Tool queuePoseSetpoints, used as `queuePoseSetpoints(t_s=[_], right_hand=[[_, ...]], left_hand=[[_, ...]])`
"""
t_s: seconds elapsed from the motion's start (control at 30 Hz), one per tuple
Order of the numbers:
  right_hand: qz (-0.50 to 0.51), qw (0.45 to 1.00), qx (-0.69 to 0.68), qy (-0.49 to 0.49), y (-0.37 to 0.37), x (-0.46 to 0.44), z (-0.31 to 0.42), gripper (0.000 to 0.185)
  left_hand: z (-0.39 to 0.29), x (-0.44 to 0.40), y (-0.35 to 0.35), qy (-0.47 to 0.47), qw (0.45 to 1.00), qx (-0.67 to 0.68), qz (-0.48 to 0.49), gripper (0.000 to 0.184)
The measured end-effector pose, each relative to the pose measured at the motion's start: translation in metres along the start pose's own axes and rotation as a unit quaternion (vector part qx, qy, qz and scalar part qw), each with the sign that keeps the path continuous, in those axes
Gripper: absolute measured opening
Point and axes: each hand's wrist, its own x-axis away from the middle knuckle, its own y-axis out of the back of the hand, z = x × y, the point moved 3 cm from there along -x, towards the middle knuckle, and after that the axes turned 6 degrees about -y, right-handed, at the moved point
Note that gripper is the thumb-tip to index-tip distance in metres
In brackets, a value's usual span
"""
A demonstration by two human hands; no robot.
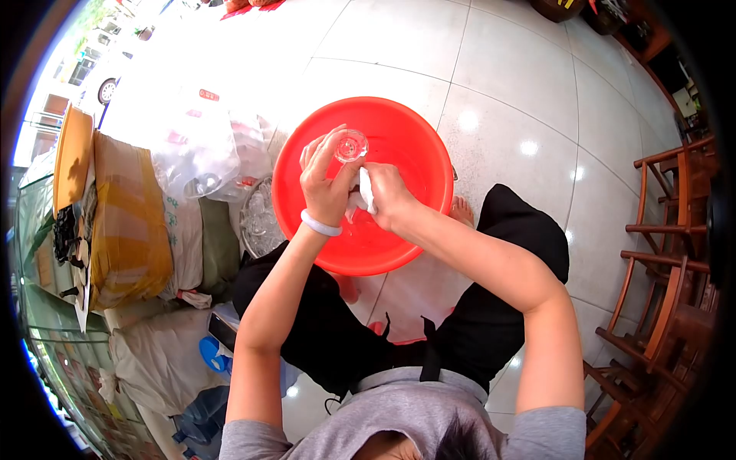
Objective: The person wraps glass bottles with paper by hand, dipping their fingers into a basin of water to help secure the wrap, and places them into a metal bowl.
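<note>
Over a large red plastic basin (410,130), my left hand (325,182) is closed around a small clear glass (352,144) whose round end faces up. A white band circles the left wrist. My right hand (389,193) is closed on a white cloth (366,190), close against the glass. Part of the cloth hangs below the hands, and the fingers partly hide where it meets the glass. A metal bowl (247,222) holding several clear glass pieces (264,215) stands left of the basin.
Clear plastic bags (203,153) and a taped cardboard box (130,222) stand at the left. Nearer lie a phone (222,331) and a blue round lid (212,353). Wooden chairs (659,307) line the right side of the tiled floor (521,123). My knees flank the basin's near side.
</note>
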Motion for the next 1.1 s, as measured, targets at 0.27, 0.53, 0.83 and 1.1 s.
queuePoseSetpoints(t_s=[0.27, 0.53, 0.83, 1.1], right_hand=[[-0.068, 0.978, 0.086, 0.177, 0.013, -0.010, 0.038, 0.027], [0.046, 0.845, 0.388, 0.364, -0.022, 0.013, 0.055, 0.021], [0.088, 0.813, 0.431, 0.382, -0.011, -0.003, 0.061, 0.017], [0.017, 0.617, 0.557, 0.556, -0.010, 0.010, 0.056, 0.019]], left_hand=[[0.008, 0.004, 0.009, 0.245, 0.901, 0.359, -0.014, 0.034], [-0.003, 0.010, 0.005, 0.365, 0.805, 0.445, 0.145, 0.021], [0.002, 0.016, 0.002, 0.458, 0.689, 0.547, 0.126, 0.022], [0.010, 0.027, -0.004, 0.493, 0.603, 0.609, 0.154, 0.033]])
